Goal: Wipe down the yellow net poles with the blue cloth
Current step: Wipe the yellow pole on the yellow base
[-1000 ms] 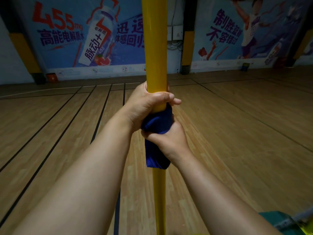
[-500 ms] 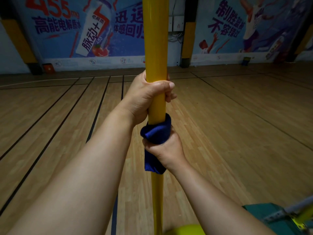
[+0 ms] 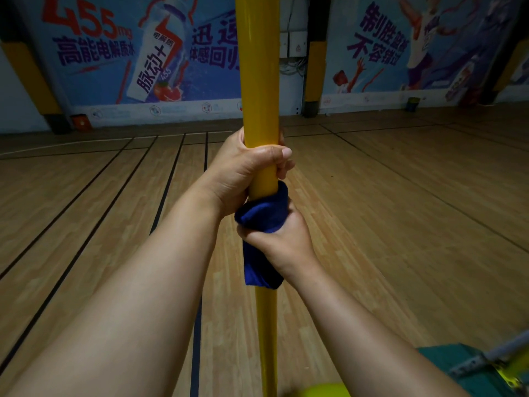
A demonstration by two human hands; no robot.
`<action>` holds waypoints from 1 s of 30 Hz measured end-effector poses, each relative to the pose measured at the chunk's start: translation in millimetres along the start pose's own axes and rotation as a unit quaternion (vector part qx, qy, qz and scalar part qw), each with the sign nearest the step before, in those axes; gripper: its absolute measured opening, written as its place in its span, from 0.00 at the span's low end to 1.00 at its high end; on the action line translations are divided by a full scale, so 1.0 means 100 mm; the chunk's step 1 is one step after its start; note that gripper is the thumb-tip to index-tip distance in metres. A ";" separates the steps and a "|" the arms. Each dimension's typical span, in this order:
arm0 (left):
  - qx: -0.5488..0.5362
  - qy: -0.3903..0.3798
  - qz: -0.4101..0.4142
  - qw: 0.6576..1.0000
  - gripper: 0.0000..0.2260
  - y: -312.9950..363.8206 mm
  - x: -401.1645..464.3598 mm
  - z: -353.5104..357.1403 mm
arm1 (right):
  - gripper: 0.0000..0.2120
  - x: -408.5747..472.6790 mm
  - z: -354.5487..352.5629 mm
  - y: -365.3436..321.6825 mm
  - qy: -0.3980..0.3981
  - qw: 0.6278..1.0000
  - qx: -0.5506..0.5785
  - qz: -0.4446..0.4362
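A: Gripping the upright glossy yellow metal pole (image 3: 259,81) barehanded, left hand (image 3: 243,170)?
B: Yes. Right hand (image 3: 282,239), directly below, clutches the dark blue cloth (image 3: 264,216) wrapped around it.

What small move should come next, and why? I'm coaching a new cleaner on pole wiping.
Probably slide the right hand, which grips the cloth wrapped round the pole, further down. The left hand grips bare pole just above the cloth and steadies it, and a long bare yellow stretch shows below the cloth's hanging end.
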State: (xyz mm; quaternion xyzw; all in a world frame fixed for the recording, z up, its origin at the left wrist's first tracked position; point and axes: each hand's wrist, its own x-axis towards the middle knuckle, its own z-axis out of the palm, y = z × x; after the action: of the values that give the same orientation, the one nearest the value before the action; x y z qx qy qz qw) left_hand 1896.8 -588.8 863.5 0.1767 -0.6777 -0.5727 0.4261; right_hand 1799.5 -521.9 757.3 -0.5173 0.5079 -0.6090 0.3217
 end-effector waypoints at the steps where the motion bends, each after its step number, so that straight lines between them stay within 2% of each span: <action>1: 0.000 -0.001 -0.003 1.000 0.17 0.00 0.00 -0.01 | 0.28 0.02 0.00 -0.04 -0.001 1.000 -0.004 -0.004; 7: 0.001 -0.001 0.008 1.000 0.15 -0.04 0.02 -0.01 | 0.29 0.02 0.03 0.01 0.015 0.999 -0.031 -0.015; 18: -0.023 0.037 0.014 0.999 0.17 -0.07 0.00 0.03 | 0.34 -0.16 0.08 0.43 0.026 0.998 -0.045 0.034; 25: 0.045 0.133 -0.007 0.990 0.14 -0.28 -0.15 0.19 | 0.31 -0.16 0.01 0.39 0.005 0.998 -0.024 0.055; 27: 0.051 0.134 -0.011 0.990 0.15 -0.27 -0.16 0.18 | 0.29 -0.16 0.00 0.33 0.006 0.998 -0.015 0.054; 30: 0.058 0.106 -0.019 0.993 0.17 -0.22 -0.17 0.13 | 0.33 -0.10 0.00 0.18 0.016 1.000 -0.008 0.022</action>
State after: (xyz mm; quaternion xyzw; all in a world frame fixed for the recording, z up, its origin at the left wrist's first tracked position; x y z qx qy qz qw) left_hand 1890.5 -574.3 836.8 0.2735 -0.6577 -0.5184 0.4733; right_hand 1799.8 -517.6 736.8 -0.4985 0.5294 -0.6060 0.3225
